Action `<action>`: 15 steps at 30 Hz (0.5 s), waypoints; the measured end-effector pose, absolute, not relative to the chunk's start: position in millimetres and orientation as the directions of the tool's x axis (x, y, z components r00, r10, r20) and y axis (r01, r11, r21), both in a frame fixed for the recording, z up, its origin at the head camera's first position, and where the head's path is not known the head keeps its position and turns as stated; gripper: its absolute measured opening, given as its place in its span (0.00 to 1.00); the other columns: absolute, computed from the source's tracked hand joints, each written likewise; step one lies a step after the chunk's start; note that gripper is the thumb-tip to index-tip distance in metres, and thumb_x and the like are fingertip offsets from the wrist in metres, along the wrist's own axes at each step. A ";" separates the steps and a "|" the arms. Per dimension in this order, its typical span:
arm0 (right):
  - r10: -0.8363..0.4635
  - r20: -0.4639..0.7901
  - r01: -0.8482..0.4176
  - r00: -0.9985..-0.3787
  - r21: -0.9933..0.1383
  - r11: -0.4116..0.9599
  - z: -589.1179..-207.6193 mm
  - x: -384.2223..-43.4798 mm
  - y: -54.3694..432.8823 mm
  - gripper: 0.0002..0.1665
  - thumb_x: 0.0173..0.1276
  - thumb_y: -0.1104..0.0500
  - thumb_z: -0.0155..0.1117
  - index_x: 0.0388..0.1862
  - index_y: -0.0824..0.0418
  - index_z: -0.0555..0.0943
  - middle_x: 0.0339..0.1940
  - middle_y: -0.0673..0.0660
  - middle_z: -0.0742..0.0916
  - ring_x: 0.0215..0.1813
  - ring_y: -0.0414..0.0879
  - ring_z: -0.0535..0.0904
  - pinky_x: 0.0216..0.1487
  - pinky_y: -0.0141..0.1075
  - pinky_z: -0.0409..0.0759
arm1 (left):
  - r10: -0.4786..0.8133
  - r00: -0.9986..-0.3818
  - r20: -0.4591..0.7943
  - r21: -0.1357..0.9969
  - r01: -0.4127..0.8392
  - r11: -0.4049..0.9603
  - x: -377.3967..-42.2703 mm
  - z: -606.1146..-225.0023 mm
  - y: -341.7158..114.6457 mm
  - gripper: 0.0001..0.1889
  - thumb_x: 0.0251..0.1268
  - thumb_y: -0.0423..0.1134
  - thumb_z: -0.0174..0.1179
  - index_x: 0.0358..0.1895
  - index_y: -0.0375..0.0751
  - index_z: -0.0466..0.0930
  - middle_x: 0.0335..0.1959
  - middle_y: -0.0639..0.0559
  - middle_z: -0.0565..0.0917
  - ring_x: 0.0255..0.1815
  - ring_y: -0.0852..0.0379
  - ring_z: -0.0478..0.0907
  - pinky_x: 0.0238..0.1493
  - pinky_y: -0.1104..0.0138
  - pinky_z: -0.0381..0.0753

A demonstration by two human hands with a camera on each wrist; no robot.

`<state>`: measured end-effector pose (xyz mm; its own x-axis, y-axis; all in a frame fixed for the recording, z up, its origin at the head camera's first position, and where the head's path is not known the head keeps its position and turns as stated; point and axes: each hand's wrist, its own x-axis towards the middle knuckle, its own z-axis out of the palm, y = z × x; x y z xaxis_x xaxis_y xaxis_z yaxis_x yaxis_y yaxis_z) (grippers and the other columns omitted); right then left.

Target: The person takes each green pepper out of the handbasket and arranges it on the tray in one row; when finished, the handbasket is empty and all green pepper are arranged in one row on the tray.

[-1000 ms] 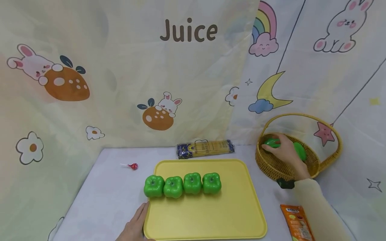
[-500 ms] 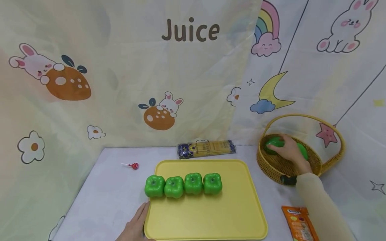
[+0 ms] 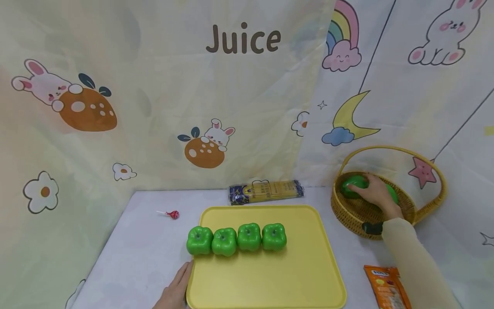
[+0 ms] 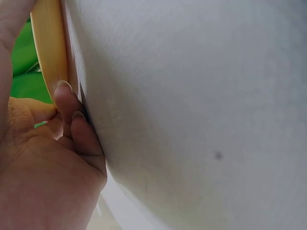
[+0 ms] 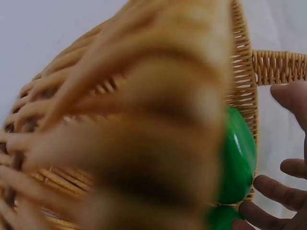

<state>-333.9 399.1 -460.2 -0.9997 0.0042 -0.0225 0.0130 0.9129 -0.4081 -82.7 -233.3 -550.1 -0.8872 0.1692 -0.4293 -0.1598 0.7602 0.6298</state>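
Four-lobed green bell peppers stand in a row on the yellow tray (image 3: 266, 279), the leftmost pepper (image 3: 199, 240) over its left rim. My left hand (image 3: 175, 288) grips the tray's left edge; in the left wrist view its fingers (image 4: 86, 134) curl at the yellow rim. My right hand (image 3: 376, 192) reaches into the wicker basket (image 3: 349, 219) at right, beside a green pepper (image 3: 353, 186). In the right wrist view its fingers are spread, fingertips right at a pepper (image 5: 237, 158) and the thumb (image 5: 290, 98) apart from it. Another green pepper (image 3: 393, 194) is partly hidden behind the hand.
A long noodle packet (image 3: 266, 192) lies at the back behind the tray. To the left is a red lollipop (image 3: 174, 214). An orange snack packet (image 3: 387, 286) lies at right, partly under the sleeve (image 3: 417, 266). The basket handle (image 3: 440, 197) arches over the basket.
My right hand has drawn slightly rightward over the pepper in the basket, and more of that pepper shows. The left hand stays at the tray's edge. The head view has shifted a little.
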 end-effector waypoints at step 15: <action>0.008 -0.043 0.025 -0.999 -0.397 0.918 -447.4 -336.2 404.2 0.62 0.69 0.29 0.56 0.74 0.82 0.55 0.67 0.83 0.66 0.65 0.77 0.65 0.64 0.71 0.67 | 0.193 -0.897 -0.398 0.634 -0.117 0.764 -83.6 -552.2 -234.7 0.74 0.38 0.71 0.75 0.82 0.40 0.38 0.81 0.37 0.50 0.64 0.37 0.75 0.55 0.41 0.81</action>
